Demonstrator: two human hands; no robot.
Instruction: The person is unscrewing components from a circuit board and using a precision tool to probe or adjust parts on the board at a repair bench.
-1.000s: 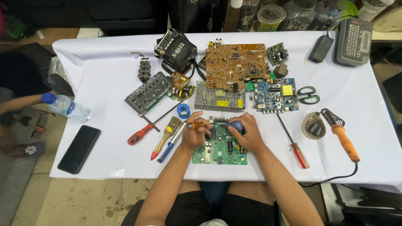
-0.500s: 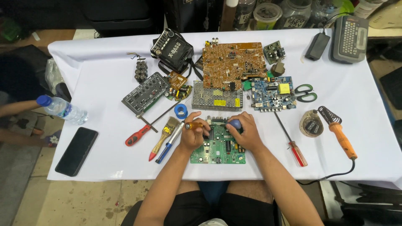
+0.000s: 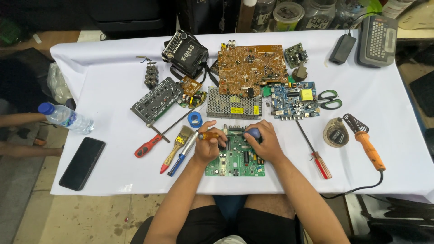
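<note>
Left hand [image 3: 209,147]: curled around an amber-handled screwdriver [image 3: 204,135], the handle lying crosswise and sticking out at 9 o'clock from the fist; the hand rested on the left part of the green circuit board [image 3: 236,158].
Right hand [image 3: 266,143]: fingers closed over a small blue-handled tool [image 3: 253,133] at the board's upper edge; how tightly it gripped I could not tell.
Green circuit board: flat on the white tabletop [image 3: 389,135] near its front edge, between the two hands and partly under them.
At 12 o'clock of the board: a perforated metal power-supply box [image 3: 234,106], and beyond it a large brown circuit board [image 3: 251,68].
At 1 o'clock: a blue circuit board [image 3: 293,100] with green-handled scissors [image 3: 329,99] just beside it.
At 3 o'clock: a red-handled screwdriver [image 3: 312,149], a round tin [image 3: 335,133], and an orange-handled soldering iron [image 3: 365,143] with its cord running off the front edge.
At 9 o'clock: a paintbrush [image 3: 179,141], a blue pen [image 3: 182,153] and a second red-handled screwdriver [image 3: 156,140], lying close together.
At 11 o'clock: a roll of blue tape [image 3: 195,119], a black panel with knobs [image 3: 156,100] and a black radio [image 3: 184,52].
Far left: a black phone [image 3: 82,162] near the tabletop's front corner and a plastic water bottle [image 3: 66,117] at its edge.
Off the left edge: another person's forearm [image 3: 18,119], well apart from the hands.
</note>
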